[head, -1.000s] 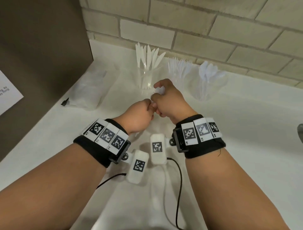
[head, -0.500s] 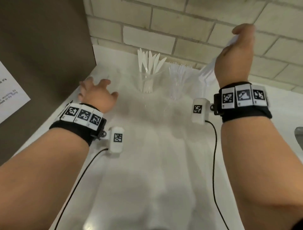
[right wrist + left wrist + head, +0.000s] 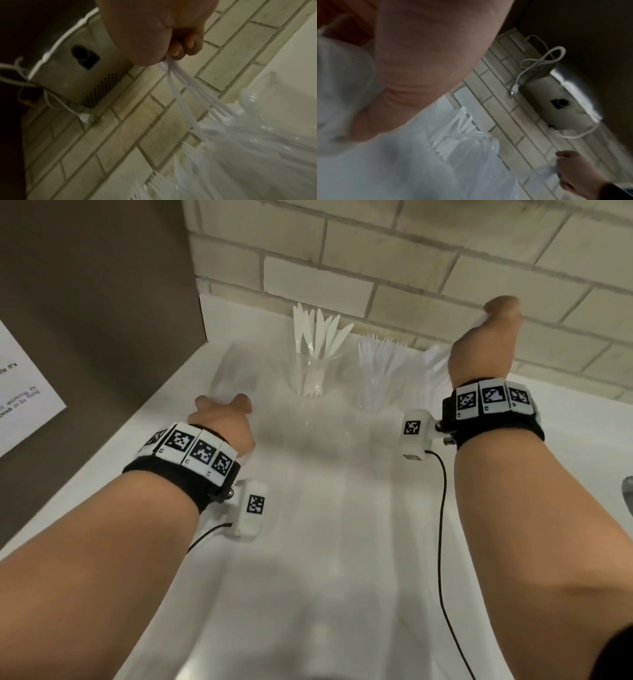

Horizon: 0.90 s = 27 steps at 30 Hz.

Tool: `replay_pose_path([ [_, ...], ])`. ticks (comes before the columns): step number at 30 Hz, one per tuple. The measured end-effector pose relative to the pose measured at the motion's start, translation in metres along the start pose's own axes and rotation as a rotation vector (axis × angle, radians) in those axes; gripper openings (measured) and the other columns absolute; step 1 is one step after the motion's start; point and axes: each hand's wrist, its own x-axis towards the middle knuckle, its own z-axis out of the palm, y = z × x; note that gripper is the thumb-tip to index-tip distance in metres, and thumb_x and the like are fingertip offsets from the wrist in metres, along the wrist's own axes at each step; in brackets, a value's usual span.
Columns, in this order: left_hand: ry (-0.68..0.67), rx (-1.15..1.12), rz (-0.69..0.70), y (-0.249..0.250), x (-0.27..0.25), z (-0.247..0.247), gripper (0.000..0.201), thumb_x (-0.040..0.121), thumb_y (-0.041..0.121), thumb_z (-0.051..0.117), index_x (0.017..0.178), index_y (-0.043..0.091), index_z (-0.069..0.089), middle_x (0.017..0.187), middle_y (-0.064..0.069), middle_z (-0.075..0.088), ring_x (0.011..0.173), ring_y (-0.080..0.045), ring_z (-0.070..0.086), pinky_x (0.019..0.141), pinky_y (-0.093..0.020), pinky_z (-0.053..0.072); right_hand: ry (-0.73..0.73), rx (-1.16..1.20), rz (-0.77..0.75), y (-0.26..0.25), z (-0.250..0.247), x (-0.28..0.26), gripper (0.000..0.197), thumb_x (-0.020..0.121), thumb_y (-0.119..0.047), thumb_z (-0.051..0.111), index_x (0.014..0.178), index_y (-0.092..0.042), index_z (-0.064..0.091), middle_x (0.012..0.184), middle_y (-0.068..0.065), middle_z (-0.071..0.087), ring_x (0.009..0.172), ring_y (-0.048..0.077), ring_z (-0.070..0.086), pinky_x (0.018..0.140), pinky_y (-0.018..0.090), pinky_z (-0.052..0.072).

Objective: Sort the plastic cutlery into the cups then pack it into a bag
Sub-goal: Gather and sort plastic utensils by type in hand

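Observation:
A clear plastic bag (image 3: 325, 474) is stretched between my two hands above the white counter (image 3: 565, 412). My right hand (image 3: 500, 309) is raised at the right and pinches the bag's bunched edge (image 3: 173, 70). My left hand (image 3: 222, 416) is lower at the left, fingers spread against the bag's left side; the left wrist view shows only its palm (image 3: 428, 60). Behind the bag stand a clear cup of white knives (image 3: 313, 361) and a cup of forks (image 3: 380, 368). The spoons (image 3: 433, 361) are mostly hidden by my right wrist.
A brick wall (image 3: 411, 268) closes the back and a brown panel (image 3: 85, 302) with a paper sheet (image 3: 20, 392) the left. A metal box with a white cable (image 3: 556, 97) hangs on the wall above. A grey metal edge (image 3: 628, 494) shows at the far right.
A second ago both hands were together at the bag in the middle. They have pulled apart, the right hand up and right, the left hand to the left, spreading the bag.

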Motion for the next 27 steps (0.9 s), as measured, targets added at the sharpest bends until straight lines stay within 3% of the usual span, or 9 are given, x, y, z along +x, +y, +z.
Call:
replay_pose_path([
  [3, -0.096, 0.008, 0.087, 0.006, -0.019, 0.003, 0.054, 0.073, 0.021, 0.061, 0.120, 0.035, 0.038, 0.116, -0.014, 0.029, 0.087, -0.032, 0.054, 0.070, -0.034, 0.049, 0.142, 0.071, -0.075, -0.005, -0.010, 0.015, 0.059, 0.068, 0.012, 0.023, 0.120, -0.001, 0.048, 0.106, 0.002, 0.041, 0.080, 0.015, 0.038, 0.057, 0.009, 0.034],
  [6, -0.182, 0.017, 0.138, 0.015, -0.041, 0.004, 0.056, 0.076, 0.023, 0.064, 0.122, 0.034, 0.036, 0.115, -0.012, 0.024, 0.075, -0.027, 0.054, 0.077, -0.034, 0.051, 0.123, 0.005, -0.101, 0.001, -0.008, 0.015, 0.058, 0.070, 0.011, 0.023, 0.120, -0.003, 0.048, 0.111, 0.008, 0.049, 0.078, 0.017, 0.041, 0.060, 0.019, 0.032],
  [11, -0.299, 0.098, 0.207, 0.029, -0.070, 0.004, 0.056, 0.077, 0.023, 0.065, 0.122, 0.035, 0.034, 0.107, -0.008, 0.023, 0.071, -0.021, 0.057, 0.065, -0.028, 0.051, -0.179, -0.156, 0.037, 0.027, 0.012, -0.004, 0.048, 0.082, 0.010, 0.027, 0.125, -0.007, 0.042, 0.128, 0.014, 0.045, 0.096, 0.034, 0.056, 0.076, 0.036, 0.045],
  [14, -0.326, 0.162, 0.262, 0.035, -0.079, 0.002, 0.049, 0.083, 0.031, 0.063, 0.123, 0.031, 0.035, 0.099, -0.005, 0.031, 0.070, -0.013, 0.042, 0.074, -0.031, 0.052, -0.407, -0.341, 0.163, 0.036, 0.021, -0.012, 0.046, 0.088, 0.003, 0.035, 0.132, -0.011, 0.036, 0.132, 0.015, 0.046, 0.110, 0.039, 0.055, 0.087, 0.044, 0.046],
  [16, -0.330, 0.203, 0.299, 0.037, -0.081, 0.002, 0.039, 0.090, 0.034, 0.054, 0.124, 0.028, 0.036, 0.094, -0.003, 0.034, 0.066, -0.009, 0.029, 0.084, -0.034, 0.050, -0.471, -0.468, 0.163, 0.037, 0.023, -0.015, 0.047, 0.092, -0.006, 0.038, 0.138, -0.015, 0.032, 0.138, 0.014, 0.044, 0.114, 0.040, 0.055, 0.092, 0.047, 0.042],
  [20, -0.341, 0.255, 0.339, 0.038, -0.084, 0.004, 0.026, 0.092, 0.037, 0.049, 0.117, 0.031, 0.043, 0.108, -0.006, 0.029, 0.073, -0.015, 0.040, 0.090, -0.038, 0.048, -0.294, -0.495, 0.013, 0.030, 0.019, -0.023, 0.051, 0.095, -0.024, 0.043, 0.144, -0.021, 0.029, 0.152, 0.011, 0.026, 0.101, 0.037, 0.061, 0.094, 0.045, 0.039],
  [23, -0.339, 0.274, 0.369, 0.037, -0.083, 0.004, 0.019, 0.088, 0.035, 0.054, 0.106, 0.034, 0.050, 0.106, -0.002, 0.026, 0.097, -0.023, 0.037, 0.090, -0.037, 0.045, -0.170, -0.333, -0.170, 0.011, 0.014, -0.045, 0.045, 0.086, -0.014, 0.050, 0.132, -0.016, 0.048, 0.139, 0.011, 0.041, 0.100, 0.035, 0.060, 0.088, 0.041, 0.045],
  [25, -0.322, 0.251, 0.403, 0.034, -0.078, 0.001, 0.020, 0.083, 0.034, 0.061, 0.100, 0.034, 0.050, 0.105, -0.001, 0.029, 0.101, -0.024, 0.036, 0.088, -0.037, 0.046, -0.342, -0.196, -0.228, 0.000, 0.016, -0.067, 0.036, 0.086, -0.012, 0.051, 0.121, -0.014, 0.057, 0.127, 0.010, 0.054, 0.103, 0.031, 0.060, 0.086, 0.032, 0.046],
  [27, -0.296, 0.181, 0.405, 0.028, -0.070, -0.001, 0.041, 0.074, 0.039, 0.071, 0.102, 0.033, 0.042, 0.109, -0.002, 0.035, 0.100, -0.023, 0.042, 0.089, -0.040, 0.047, -0.712, -0.216, -0.192, -0.006, 0.019, -0.092, 0.036, 0.087, -0.028, 0.057, 0.123, -0.023, 0.056, 0.123, 0.004, 0.060, 0.112, 0.027, 0.058, 0.092, 0.029, 0.044],
])
